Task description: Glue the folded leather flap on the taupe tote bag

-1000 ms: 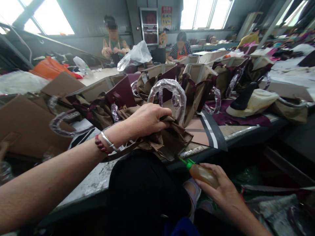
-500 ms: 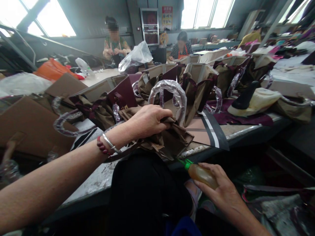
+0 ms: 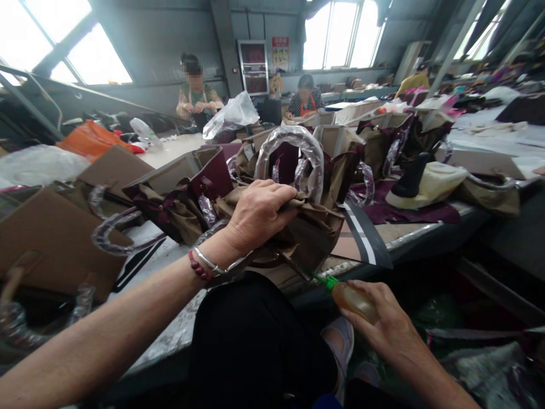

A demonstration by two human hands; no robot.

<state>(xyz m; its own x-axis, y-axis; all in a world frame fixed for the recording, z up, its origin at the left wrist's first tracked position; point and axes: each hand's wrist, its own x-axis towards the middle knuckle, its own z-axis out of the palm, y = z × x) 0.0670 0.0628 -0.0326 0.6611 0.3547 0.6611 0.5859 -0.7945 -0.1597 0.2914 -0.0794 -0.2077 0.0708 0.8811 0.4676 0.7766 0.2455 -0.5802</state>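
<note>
My left hand [image 3: 261,213] is closed on the upper edge of a brown handbag [image 3: 313,238] that lies tilted at the table's front edge. A handle [image 3: 313,153] wrapped in clear plastic arches up behind my knuckles. In my right hand [image 3: 378,315] is a squeeze bottle [image 3: 355,301] of amber liquid with a green nozzle, held low over the edge. Its nozzle tip points left, at the lower corner of the bag; whether it touches, I cannot tell. The fingertips of my left hand are partly hidden in the folds.
Several handbags with plastic-wrapped handles stand around, such as a maroon and brown one [image 3: 170,193] at left. Right of the bag are a striped panel [image 3: 364,236] and a pale container with a black spout [image 3: 430,182]. Two people [image 3: 198,94] sit across the table.
The bag in my left hand has shifted slightly, and its lower side shows more. My right hand still holds the bottle, its nozzle near the bag's corner. The camera view has moved a little.
</note>
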